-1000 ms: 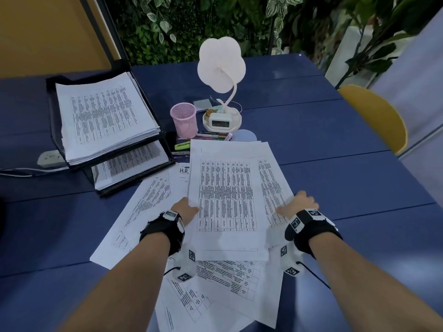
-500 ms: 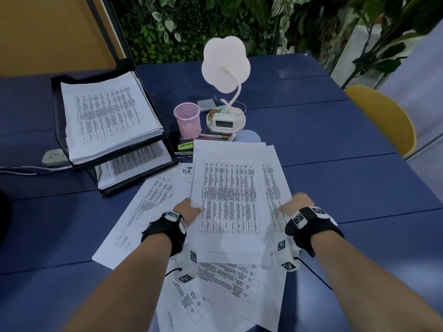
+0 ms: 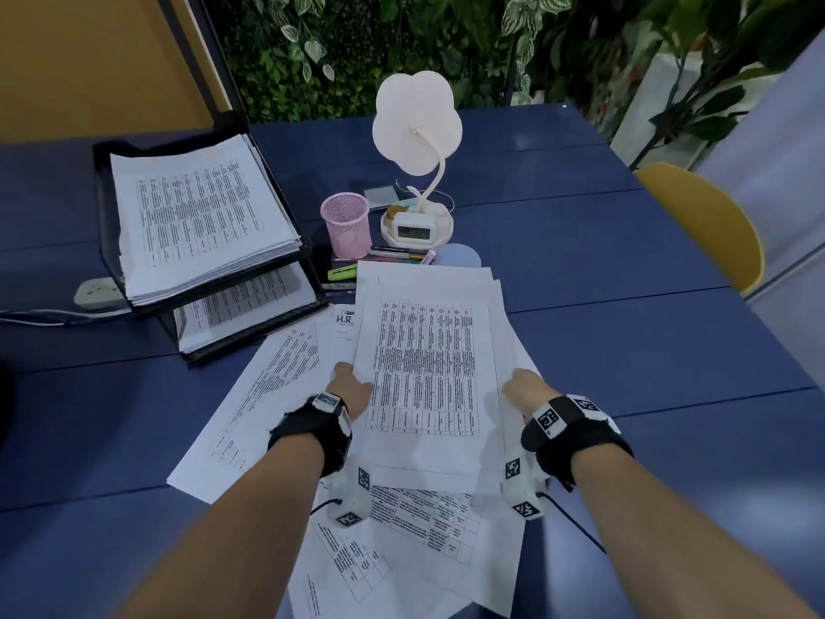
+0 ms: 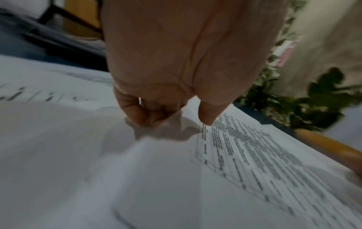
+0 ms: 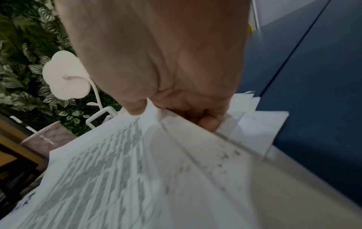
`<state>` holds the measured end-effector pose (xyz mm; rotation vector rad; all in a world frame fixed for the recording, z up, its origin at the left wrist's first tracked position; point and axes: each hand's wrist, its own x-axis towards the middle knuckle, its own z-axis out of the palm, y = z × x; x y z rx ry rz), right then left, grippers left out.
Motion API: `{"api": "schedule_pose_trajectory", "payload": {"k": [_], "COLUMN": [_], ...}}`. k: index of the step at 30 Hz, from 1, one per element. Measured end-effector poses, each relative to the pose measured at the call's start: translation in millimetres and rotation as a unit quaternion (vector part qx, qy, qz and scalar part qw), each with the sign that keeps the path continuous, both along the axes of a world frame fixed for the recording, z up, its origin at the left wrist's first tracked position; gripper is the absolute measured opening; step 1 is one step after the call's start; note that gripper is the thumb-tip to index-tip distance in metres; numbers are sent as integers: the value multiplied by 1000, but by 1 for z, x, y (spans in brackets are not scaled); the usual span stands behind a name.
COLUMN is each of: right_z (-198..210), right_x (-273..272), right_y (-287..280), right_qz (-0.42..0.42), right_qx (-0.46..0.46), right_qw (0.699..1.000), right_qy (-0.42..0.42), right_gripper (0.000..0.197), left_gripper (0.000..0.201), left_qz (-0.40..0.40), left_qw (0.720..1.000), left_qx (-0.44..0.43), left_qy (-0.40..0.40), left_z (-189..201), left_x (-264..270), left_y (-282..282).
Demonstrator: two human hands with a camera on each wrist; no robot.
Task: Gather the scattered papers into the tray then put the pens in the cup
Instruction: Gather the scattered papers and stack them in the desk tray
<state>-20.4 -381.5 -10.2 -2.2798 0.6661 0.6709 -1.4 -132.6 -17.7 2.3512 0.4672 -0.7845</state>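
Head view: left hand (image 3: 352, 386) and right hand (image 3: 524, 388) each grasp a side edge of the stack of papers (image 3: 428, 368), near the tray (image 3: 203, 283) at far left.

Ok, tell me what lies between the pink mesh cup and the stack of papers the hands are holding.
In the head view, pens and markers lie on the blue table between the pink mesh cup and the held paper stack.
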Motion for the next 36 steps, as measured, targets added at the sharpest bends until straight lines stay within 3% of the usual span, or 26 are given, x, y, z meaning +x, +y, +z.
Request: {"api": "schedule_pose_trajectory", "payload": {"k": [2,4,8,11,14,17,19,25,30,33,36], "right_z": [2,0,0,-6,-10,-4,0,30,69,85,88], "right_x": [-2,-5,-8,-10,-14,-13,-10,-4,7,10,11], "right_y": [4,5,1,-7,-12,-10,-7,17,34,40,40], "right_qz": [-18,19,17,-1,-30,-68,-78,-111,-100,-91,-104], "right_qx": [29,20,9,27,91,176,195,181,199,231,254], "right_qw": [999,1000,1000,998,993,978,971,941,896,878,871], "right_qy": [9,14,-8,-52,-76,-89,-112,-264,-385,-410,-407], "right_gripper": [42,57,49,27,6,10,15,15,10,17,24], "left_gripper": [60,63,66,70,69,62,70,55,38,41,31], "left_qz": [-36,-108,-184,-150,-57,-8,16,110,114,104,114], "left_qw": [999,992,974,985,995,988,981,924,863,845,839], "left_qx": [11,59,128,80,-14,-112,-165,-237,-252,-286,-301], "left_qy": [3,2,-18,-35,-84,-102,-101,-278,-422,-440,-438], "left_z": [1,-3,-5,-4,-2,3,6,24,76,83,84], "left_x": [-3,-8,-13,-13,-11,-10,-13,-9,-3,1,6], "left_y": [-5,-9,-11,-5,0,0,-3,-19,-27,-24,-14]}}
